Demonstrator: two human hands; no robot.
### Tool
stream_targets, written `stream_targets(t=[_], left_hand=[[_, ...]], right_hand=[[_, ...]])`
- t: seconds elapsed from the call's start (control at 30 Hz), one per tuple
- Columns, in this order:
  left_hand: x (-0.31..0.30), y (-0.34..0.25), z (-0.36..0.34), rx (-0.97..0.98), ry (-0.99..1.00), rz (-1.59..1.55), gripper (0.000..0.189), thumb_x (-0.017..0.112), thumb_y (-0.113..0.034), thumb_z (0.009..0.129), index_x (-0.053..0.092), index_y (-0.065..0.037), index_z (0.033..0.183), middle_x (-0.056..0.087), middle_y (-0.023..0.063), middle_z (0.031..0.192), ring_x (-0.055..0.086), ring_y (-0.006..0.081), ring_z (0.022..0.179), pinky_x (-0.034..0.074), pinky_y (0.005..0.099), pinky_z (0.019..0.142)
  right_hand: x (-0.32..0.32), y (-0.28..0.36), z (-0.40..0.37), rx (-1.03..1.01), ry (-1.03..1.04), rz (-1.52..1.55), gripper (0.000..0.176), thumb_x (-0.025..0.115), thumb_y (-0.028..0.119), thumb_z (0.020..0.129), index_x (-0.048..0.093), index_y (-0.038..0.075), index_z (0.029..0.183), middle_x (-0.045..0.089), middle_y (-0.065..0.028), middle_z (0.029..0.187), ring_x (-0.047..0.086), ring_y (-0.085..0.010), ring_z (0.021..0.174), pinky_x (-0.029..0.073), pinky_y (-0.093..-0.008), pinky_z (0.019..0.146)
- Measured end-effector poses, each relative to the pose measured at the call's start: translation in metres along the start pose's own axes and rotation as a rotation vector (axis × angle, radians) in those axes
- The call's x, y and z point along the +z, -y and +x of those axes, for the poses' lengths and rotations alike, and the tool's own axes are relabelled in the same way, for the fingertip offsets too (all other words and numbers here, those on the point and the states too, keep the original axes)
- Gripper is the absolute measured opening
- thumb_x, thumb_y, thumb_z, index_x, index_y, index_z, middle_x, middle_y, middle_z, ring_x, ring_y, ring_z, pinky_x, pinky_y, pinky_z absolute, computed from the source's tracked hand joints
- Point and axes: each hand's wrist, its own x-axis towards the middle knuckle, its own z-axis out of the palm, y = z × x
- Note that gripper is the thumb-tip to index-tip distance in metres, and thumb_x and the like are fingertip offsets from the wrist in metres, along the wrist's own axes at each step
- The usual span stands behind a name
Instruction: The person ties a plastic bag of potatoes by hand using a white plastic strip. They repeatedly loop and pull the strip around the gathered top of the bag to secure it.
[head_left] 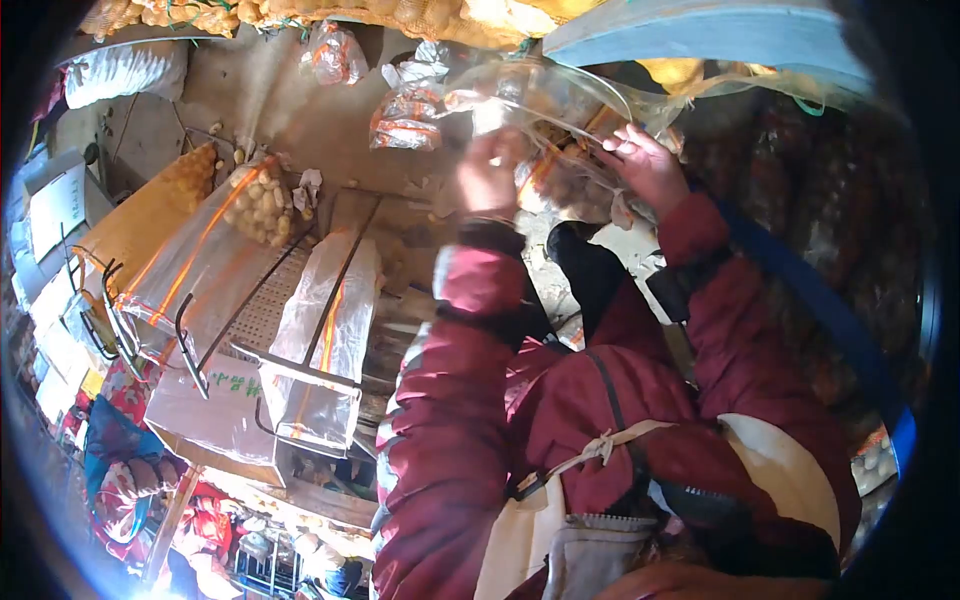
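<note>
A clear plastic bag [560, 105] with orange stripes stands between my two hands, its mouth gathered upward in see-through folds. Pale round produce that looks like potatoes [575, 190] fills its lower part. At the bag's right side, my right hand [645, 165] is closed, with thumb and fingers pinching the plastic edge. My left hand [488, 172] is at the bag's left side, smeared by motion, so its fingers cannot be made out. Maroon sleeves cover both of my arms.
To the left, a filled clear bag [260, 205] and an orange mesh sack [150, 215] lean on metal hooks. A clear bag [325, 330] hangs over a cardboard box [215, 410]. Tied plastic bundles [405, 115] lie ahead. A blue strap [800, 290] runs along the right.
</note>
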Motion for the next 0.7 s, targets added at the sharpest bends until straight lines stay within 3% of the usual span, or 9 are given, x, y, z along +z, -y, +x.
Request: stream_targets(t=[0.07, 0.13, 0.27, 0.37, 0.53, 0.6, 0.7], left_hand=[[0.026, -0.048, -0.031, 0.166, 0.217, 0.227, 0.019, 0.061, -0.016, 0.083, 0.066, -0.006, 0.099, 0.066, 0.0089, 0.092, 0.064, 0.0209, 0.082, 0.050, 0.0303, 0.070], [0.056, -0.039, -0.042, 0.504, 0.236, 0.351, 0.023, 0.063, -0.015, 0.080, 0.065, -0.008, 0.101, 0.063, 0.0094, 0.095, 0.061, 0.0254, 0.090, 0.048, 0.0346, 0.076], [0.076, -0.031, -0.052, 0.493, 0.298, 0.550, 0.021, 0.063, -0.014, 0.077, 0.065, -0.009, 0.097, 0.059, 0.0089, 0.095, 0.058, 0.0289, 0.090, 0.047, 0.0394, 0.075], [0.072, -0.020, -0.043, 0.665, 0.354, 0.673, 0.010, 0.058, -0.015, 0.072, 0.062, -0.009, 0.079, 0.054, 0.0125, 0.095, 0.054, 0.0313, 0.088, 0.047, 0.0411, 0.075], [0.079, -0.016, -0.035, 0.641, 0.450, 0.850, 0.011, 0.054, -0.016, 0.075, 0.061, -0.007, 0.076, 0.056, 0.0119, 0.094, 0.055, 0.0301, 0.092, 0.048, 0.0410, 0.075], [0.081, -0.022, -0.030, 0.597, 0.462, 0.945, 0.012, 0.051, -0.011, 0.078, 0.061, -0.005, 0.079, 0.057, 0.0153, 0.087, 0.056, 0.0338, 0.085, 0.047, 0.0418, 0.073], [0.082, -0.025, -0.032, 0.544, 0.428, 0.891, 0.013, 0.052, -0.012, 0.079, 0.063, -0.006, 0.081, 0.057, 0.0150, 0.087, 0.056, 0.0345, 0.086, 0.047, 0.0421, 0.074]], right_hand=[[0.000, -0.002, -0.008, 0.005, 0.050, -0.014, 0.019, 0.049, 0.021, 0.093, 0.057, 0.004, 0.097, 0.062, -0.0110, 0.098, 0.059, -0.0236, 0.098, 0.043, -0.0401, 0.092], [0.002, -0.004, -0.018, 0.006, 0.100, -0.028, 0.020, 0.049, 0.021, 0.093, 0.058, 0.003, 0.097, 0.063, -0.0110, 0.096, 0.059, -0.0229, 0.098, 0.044, -0.0394, 0.092], [-0.005, -0.003, -0.038, 0.014, 0.006, -0.110, 0.021, 0.051, 0.021, 0.091, 0.061, 0.003, 0.097, 0.064, -0.0120, 0.096, 0.060, -0.0223, 0.097, 0.045, -0.0369, 0.090], [-0.006, 0.000, -0.045, -0.009, -0.030, -0.184, 0.022, 0.052, 0.021, 0.090, 0.060, 0.004, 0.100, 0.065, -0.0122, 0.099, 0.061, -0.0213, 0.095, 0.047, -0.0361, 0.087], [-0.001, 0.015, -0.064, -0.048, -0.178, -0.249, 0.024, 0.053, 0.023, 0.090, 0.060, 0.003, 0.101, 0.065, -0.0102, 0.100, 0.062, -0.0179, 0.087, 0.049, -0.0341, 0.080], [0.000, 0.023, -0.075, -0.126, -0.343, -0.585, 0.025, 0.055, 0.025, 0.089, 0.061, 0.004, 0.099, 0.066, -0.0086, 0.092, 0.062, -0.0142, 0.077, 0.051, -0.0302, 0.071], [0.003, 0.020, -0.079, -0.068, -0.330, -0.631, 0.024, 0.057, 0.026, 0.087, 0.063, 0.005, 0.096, 0.066, -0.0069, 0.083, 0.061, -0.0113, 0.068, 0.050, -0.0258, 0.064]])
